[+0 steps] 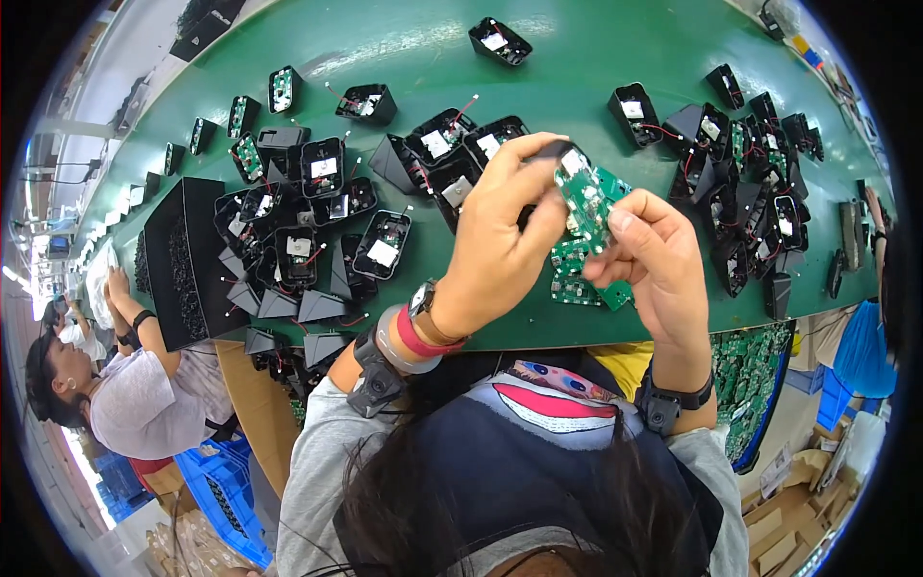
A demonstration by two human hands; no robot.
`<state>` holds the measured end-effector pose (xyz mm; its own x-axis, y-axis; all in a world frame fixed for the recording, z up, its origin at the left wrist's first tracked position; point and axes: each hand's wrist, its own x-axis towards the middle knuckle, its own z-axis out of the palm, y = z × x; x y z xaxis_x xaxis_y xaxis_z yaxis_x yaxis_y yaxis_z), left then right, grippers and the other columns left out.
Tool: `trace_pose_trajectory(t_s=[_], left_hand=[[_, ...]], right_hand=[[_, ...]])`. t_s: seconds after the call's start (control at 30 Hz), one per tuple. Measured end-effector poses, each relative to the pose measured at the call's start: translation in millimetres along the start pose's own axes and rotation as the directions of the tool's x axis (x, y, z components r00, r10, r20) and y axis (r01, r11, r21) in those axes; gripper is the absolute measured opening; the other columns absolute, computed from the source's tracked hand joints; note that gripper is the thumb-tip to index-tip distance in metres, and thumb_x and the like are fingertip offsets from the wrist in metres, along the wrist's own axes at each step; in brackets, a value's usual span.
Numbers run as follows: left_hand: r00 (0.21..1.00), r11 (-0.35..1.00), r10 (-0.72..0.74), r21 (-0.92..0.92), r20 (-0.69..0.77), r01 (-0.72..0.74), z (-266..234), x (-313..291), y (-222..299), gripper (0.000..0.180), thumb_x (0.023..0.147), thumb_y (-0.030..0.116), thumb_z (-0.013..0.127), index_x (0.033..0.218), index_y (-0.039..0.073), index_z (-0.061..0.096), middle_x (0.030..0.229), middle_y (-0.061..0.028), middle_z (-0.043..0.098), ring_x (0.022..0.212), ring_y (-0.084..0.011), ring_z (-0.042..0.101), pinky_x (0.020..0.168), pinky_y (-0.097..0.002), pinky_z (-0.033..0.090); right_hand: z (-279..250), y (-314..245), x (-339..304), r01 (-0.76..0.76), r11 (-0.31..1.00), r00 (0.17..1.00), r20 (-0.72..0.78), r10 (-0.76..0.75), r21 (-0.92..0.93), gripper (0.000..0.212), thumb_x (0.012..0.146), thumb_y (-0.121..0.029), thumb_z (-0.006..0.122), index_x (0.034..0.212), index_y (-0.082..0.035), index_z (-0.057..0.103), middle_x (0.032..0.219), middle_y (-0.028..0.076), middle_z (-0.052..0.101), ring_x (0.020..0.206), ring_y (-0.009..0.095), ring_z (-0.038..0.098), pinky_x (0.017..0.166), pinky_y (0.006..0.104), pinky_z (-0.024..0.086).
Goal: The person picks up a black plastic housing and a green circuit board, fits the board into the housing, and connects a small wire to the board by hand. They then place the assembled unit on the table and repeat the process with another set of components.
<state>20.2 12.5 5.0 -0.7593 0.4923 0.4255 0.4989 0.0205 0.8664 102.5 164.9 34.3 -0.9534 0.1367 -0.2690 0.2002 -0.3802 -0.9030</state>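
Note:
My right hand [656, 255] pinches a green circuit board [584, 200] between thumb and fingers, holding it tilted above the table. Right up against that board, my left hand [505, 236] is closed round a black plastic housing [555, 149]; the fingers cover most of it and its edge is blurred. More green circuit boards [575, 290] lie on the table beneath my right hand. Just beyond my left hand, several open black housings [439, 137] sit with white parts inside and thin red wires sticking out.
The green table [567, 87] carries a cluster of black housings [322, 168] at left and another [711, 130] at right. A large black bin [181, 260] stands left, near a seated person [144, 394]. Many boards fill a tray [745, 385] below the table's right edge.

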Motion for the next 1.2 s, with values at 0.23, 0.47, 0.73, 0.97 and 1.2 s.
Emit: trace_pose_trajectory(t_s=[0.23, 0.47, 0.73, 0.97, 1.2], left_hand=[[0.917, 0.682, -0.336, -0.615, 0.216, 0.395, 3, 1, 9, 0.060, 0.090, 0.014, 0.040, 0.145, 0.003, 0.019, 0.123, -0.0076, 0.048, 0.103, -0.0124, 0.050, 0.094, -0.0278, 0.039], [0.806, 0.698, -0.418, -0.421, 0.418, 0.580, -2, 0, 8, 0.049, 0.094, 0.014, 0.043, 0.141, 0.003, 0.032, 0.124, -0.0078, 0.053, 0.109, -0.0106, 0.051, 0.093, -0.0265, 0.041], [0.891, 0.935, -0.178, -0.212, 0.417, 0.286, 6, -5, -2, 0.049, 0.087, 0.007, 0.051, 0.134, -0.001, 0.037, 0.112, -0.0078, 0.053, 0.088, -0.0108, 0.056, 0.072, -0.0231, 0.048], [0.778, 0.561, -0.422, -0.540, 0.466, 0.627, 6, -2, 16, 0.056, 0.082, 0.002, 0.048, 0.136, 0.005, 0.033, 0.108, -0.0082, 0.053, 0.081, -0.0104, 0.056, 0.053, -0.0223, 0.048], [0.860, 0.759, -0.328, -0.432, 0.391, 0.486, 8, -6, 11, 0.062, 0.074, 0.005, 0.056, 0.133, 0.003, 0.037, 0.116, -0.0074, 0.049, 0.100, -0.0123, 0.051, 0.078, -0.0234, 0.047]], right_hand=[[19, 7, 10, 0.076, 0.967, 0.986, -0.128, -0.110, -0.243, 0.012, 0.087, -0.012, 0.061, 0.080, -0.002, 0.058, 0.063, 0.000, 0.054, 0.053, 0.006, 0.049, 0.051, 0.0178, 0.040], [9, -11, -1, 0.481, 0.485, 0.783, 0.109, -0.613, -0.730, 0.023, 0.080, -0.001, 0.065, 0.103, -0.003, 0.064, 0.087, 0.001, 0.057, 0.068, 0.005, 0.047, 0.054, 0.0182, 0.037], [16, 3, 23, 0.481, 0.549, 0.817, 0.124, -0.563, -0.683, 0.018, 0.077, 0.002, 0.066, 0.095, -0.001, 0.067, 0.084, 0.002, 0.061, 0.064, 0.005, 0.048, 0.054, 0.0183, 0.036], [15, 5, -3, 0.414, 0.745, 0.844, -0.085, -0.529, -0.524, 0.014, 0.079, 0.003, 0.068, 0.093, 0.004, 0.066, 0.087, 0.005, 0.063, 0.068, 0.006, 0.053, 0.059, 0.0198, 0.042], [8, 6, -3, 0.414, 0.451, 0.779, 0.052, -0.624, -0.790, 0.014, 0.074, 0.003, 0.067, 0.087, -0.002, 0.068, 0.078, 0.009, 0.062, 0.071, 0.020, 0.060, 0.060, 0.0274, 0.046]])
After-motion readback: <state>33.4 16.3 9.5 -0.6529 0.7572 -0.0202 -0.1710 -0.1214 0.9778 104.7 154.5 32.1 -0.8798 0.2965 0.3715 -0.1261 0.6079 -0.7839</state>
